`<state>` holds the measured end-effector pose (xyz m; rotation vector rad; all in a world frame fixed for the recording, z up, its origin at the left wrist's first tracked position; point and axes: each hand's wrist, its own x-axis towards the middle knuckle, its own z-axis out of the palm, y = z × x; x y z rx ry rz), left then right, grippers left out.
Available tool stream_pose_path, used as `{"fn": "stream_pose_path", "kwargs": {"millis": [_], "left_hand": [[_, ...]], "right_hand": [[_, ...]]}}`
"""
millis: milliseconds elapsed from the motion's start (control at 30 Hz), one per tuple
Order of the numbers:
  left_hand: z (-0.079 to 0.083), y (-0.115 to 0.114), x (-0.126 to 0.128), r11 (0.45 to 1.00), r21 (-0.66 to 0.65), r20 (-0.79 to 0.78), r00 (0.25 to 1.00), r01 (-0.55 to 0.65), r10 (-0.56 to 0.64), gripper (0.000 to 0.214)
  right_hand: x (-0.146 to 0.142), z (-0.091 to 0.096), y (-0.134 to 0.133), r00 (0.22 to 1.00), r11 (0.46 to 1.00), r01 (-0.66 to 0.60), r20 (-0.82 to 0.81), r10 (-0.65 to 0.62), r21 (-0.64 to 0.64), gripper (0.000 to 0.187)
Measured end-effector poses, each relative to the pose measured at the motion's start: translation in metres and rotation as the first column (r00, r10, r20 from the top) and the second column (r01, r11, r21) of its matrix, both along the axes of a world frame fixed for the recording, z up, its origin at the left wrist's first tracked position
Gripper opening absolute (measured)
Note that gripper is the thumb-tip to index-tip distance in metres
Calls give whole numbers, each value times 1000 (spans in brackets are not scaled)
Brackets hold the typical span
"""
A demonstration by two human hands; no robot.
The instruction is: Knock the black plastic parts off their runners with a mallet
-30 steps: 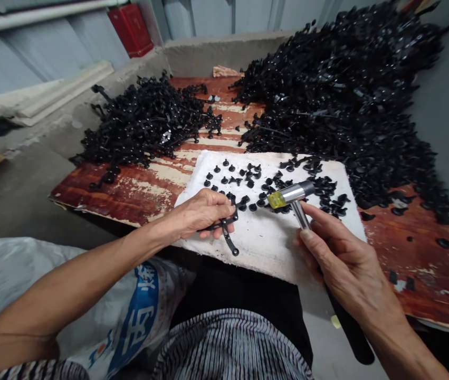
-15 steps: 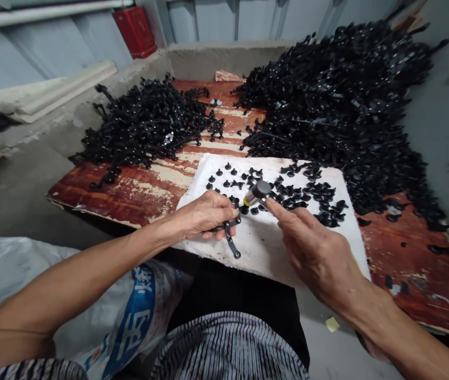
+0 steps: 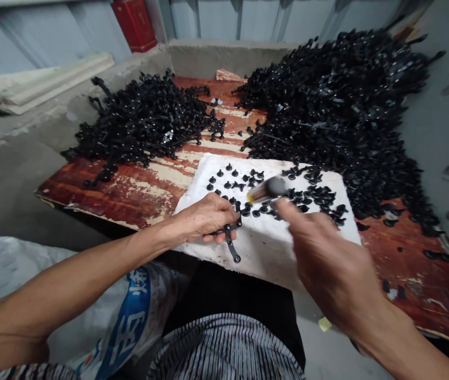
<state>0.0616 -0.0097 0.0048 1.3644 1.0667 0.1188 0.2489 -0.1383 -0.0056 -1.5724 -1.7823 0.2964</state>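
Note:
My left hand (image 3: 210, 219) pinches a black jointed bracket (image 3: 231, 245) near the front of a white cloth-like pad (image 3: 266, 248). One arm of that bracket, with a round eyelet at its end, points down toward me. My right hand (image 3: 323, 248) is closed around a small mallet (image 3: 267, 190), its handle mostly hidden by the fingers. Motion blurs the mallet's head, which has a dark face and a yellow one; the yellow end faces the bracket, apart from it. Many small black knob-like pieces (image 3: 321, 195) lie across the pad beyond both hands.
A heap of black jointed parts (image 3: 141, 121) sits at the left of the worn red-brown board (image 3: 125, 192). A larger black heap (image 3: 338, 100) rises at the right. Behind stand a low concrete ledge (image 3: 224, 55) and a red box (image 3: 134, 24). A printed white sack (image 3: 129, 311) lies below left.
My right hand has drawn the mallet up and to the right, away from the bracket. My left hand keeps its pinch in nearly the same place. The view has shifted slightly.

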Motion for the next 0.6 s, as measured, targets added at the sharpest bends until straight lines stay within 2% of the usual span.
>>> {"fn": "stream_pose_path", "kwargs": {"millis": [33, 133, 267, 333, 400, 500, 600], "left_hand": [[-1, 0, -1, 1000, 0, 0, 1000, -1, 1, 25], [-1, 1, -1, 1000, -18, 18, 1000, 10, -9, 26], [4, 0, 0, 1000, -16, -10, 1000, -22, 22, 29], [9, -2, 1, 1000, -11, -14, 1000, -25, 25, 28], [14, -7, 1, 999, -1, 10, 999, 32, -32, 28], [19, -18, 4, 978, 10, 57, 976, 209, -209, 25], [21, -30, 7, 923, 88, 52, 923, 375, -380, 23]], "right_hand": [[0, -2, 0, 999, 1000, -14, 53, 14, -4, 54], [0, -8, 1, 978, 996, -6, 207, -14, 94, 55], [0, -2, 5, 980, 997, -34, 197, 19, 75, 46], [-1, 7, 10, 998, 998, -8, 60, 4, 58, 37], [-4, 14, 15, 990, 999, 43, -136, -43, -4, 26], [-7, 15, 22, 912, 977, 16, -399, -101, -211, 19], [-10, 8, 22, 799, 915, -98, -579, -163, -392, 27]]}}
